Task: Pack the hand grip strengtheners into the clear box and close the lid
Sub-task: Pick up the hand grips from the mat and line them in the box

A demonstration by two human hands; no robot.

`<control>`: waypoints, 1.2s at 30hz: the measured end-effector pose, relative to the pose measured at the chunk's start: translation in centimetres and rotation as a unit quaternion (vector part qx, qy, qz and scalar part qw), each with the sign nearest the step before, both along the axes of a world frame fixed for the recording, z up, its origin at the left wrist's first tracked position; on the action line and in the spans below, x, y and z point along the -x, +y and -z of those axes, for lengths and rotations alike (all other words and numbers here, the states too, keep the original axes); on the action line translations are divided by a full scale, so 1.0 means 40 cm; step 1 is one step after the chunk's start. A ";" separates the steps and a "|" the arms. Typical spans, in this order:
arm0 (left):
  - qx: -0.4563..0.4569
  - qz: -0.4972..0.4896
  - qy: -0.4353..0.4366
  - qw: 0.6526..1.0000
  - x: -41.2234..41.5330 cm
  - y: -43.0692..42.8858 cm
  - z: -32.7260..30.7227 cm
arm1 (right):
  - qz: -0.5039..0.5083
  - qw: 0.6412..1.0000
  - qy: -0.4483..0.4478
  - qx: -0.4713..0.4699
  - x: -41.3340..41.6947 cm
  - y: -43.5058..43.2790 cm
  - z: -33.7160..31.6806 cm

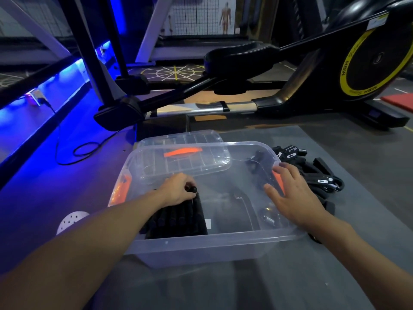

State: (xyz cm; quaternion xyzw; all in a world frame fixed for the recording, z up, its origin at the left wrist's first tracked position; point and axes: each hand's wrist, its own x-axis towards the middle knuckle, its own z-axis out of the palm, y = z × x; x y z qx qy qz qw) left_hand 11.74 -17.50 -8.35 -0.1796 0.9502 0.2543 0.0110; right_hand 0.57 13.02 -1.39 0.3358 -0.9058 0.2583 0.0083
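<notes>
Packing is under way, judging by the split between box and pile. The left hand (178, 189) is inside the clear box (201, 245), its fingers curled round the knobbed top of a hand grip strengthener at the far end of a tight black row (178, 220) that fills the box's 7 o'clock corner. The rest of the floor looks bare, though a small metal spring glints toward 4 o'clock; I cannot tell if it lies inside. The right hand (290, 193) rests with fingers spread on the rim at 3 o'clock, over an orange latch (278, 180). The loose pile of strengtheners (317, 173) waits just outside at 2 o'clock on the grey mat (335, 265). The lid (190, 157) leans across the rim at 11 o'clock. Next comes a reach to the pile, setting each piece beside the row.
</notes>
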 end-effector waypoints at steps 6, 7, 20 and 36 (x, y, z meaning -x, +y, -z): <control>-0.020 -0.002 0.007 1.000 0.010 -0.001 0.009 | 0.000 1.000 0.002 -0.003 0.004 0.001 0.003; -0.021 0.000 0.009 1.000 0.010 -0.001 0.008 | 0.000 1.000 0.004 -0.003 0.004 0.000 0.004; -0.032 -0.009 0.016 0.999 0.005 -0.002 0.000 | -0.002 1.000 0.003 -0.002 0.010 0.001 0.012; -0.055 0.124 0.225 0.965 0.132 0.439 -0.233 | 0.206 0.901 -0.158 0.349 0.063 0.124 0.050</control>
